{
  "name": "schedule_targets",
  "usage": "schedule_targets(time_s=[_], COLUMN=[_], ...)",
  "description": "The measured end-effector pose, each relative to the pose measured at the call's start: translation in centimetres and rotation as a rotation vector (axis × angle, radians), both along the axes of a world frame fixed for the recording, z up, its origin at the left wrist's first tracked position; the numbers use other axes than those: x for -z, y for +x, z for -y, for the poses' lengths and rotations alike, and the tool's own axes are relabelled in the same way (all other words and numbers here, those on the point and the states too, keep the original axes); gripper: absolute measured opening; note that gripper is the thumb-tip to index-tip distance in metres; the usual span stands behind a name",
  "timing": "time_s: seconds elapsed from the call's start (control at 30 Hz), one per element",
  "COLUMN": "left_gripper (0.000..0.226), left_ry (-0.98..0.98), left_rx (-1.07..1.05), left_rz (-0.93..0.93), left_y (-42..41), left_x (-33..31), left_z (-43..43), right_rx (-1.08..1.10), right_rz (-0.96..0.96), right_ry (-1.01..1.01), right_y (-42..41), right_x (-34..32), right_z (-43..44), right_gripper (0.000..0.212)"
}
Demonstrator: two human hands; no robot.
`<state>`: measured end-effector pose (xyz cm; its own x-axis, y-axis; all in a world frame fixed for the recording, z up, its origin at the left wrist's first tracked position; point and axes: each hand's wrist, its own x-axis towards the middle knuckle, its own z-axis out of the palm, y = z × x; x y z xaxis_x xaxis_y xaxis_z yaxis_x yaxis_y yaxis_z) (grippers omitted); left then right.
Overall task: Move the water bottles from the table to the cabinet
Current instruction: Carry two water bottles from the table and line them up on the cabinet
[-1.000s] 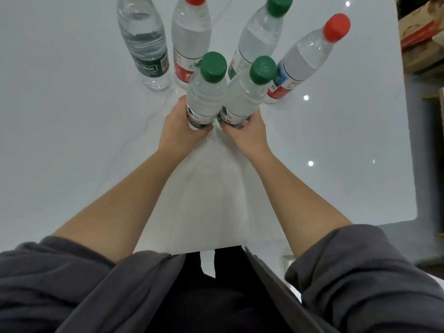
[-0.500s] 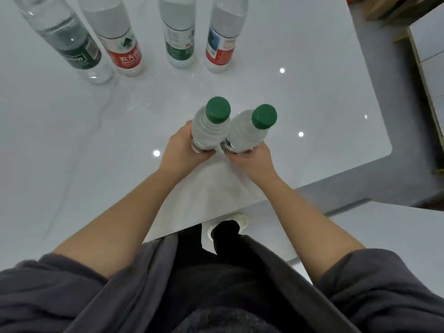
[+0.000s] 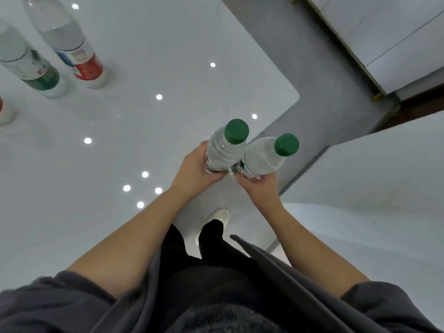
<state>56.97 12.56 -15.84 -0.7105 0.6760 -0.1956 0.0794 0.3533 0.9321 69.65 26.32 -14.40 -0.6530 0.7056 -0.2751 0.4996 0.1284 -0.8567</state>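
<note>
My left hand (image 3: 195, 173) grips the lower body of a clear water bottle with a green cap (image 3: 225, 146). My right hand (image 3: 258, 188) holds a second green-capped bottle (image 3: 263, 157) from below. Both bottles are lifted off the glossy white table (image 3: 144, 140), side by side and touching, over its right front corner. Two more bottles stand at the table's far left: one with a red and blue label (image 3: 79, 58) and one with a green label (image 3: 33, 68). A third bottle's base (image 3: 3, 111) shows at the left edge. Their caps are out of frame.
A white cabinet (image 3: 384, 39) with a wooden edge stands at the upper right, across a strip of grey floor (image 3: 324, 87). Another white surface (image 3: 372, 188) lies to my right. My shoe (image 3: 219, 216) shows below the table edge.
Both hands have carried the two green-capped bottles away from the group, toward me and to the right, off the table's corner. The view has swung right, bringing the cabinet in.
</note>
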Motion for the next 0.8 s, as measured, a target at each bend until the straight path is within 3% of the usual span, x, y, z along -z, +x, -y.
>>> schedule_targets(time_s=[0.23,0.47,0.8], left_gripper=[0.053,0.048,0.056], left_ry=[0.09,0.19,0.476], left_rx=[0.239,0.344,0.497], left_rz=[-0.059,-0.099,-0.175], left_y=[4.7,8.2,8.8], left_x=[-3.6,-9.4,-25.3], left_z=[-11.4,-20.8,-30.7], right_rx=[0.282,0.547,0.671], right_rz=[-0.136,-0.25,-0.522], right_ry=[0.055,0.129,0.344], right_y=[7.5,11.9,13.2], right_x=[-3.2,-7.9,-23.1], right_z=[-6.9,-13.7,-20.1], right_gripper=[0.046,0.071,0.063])
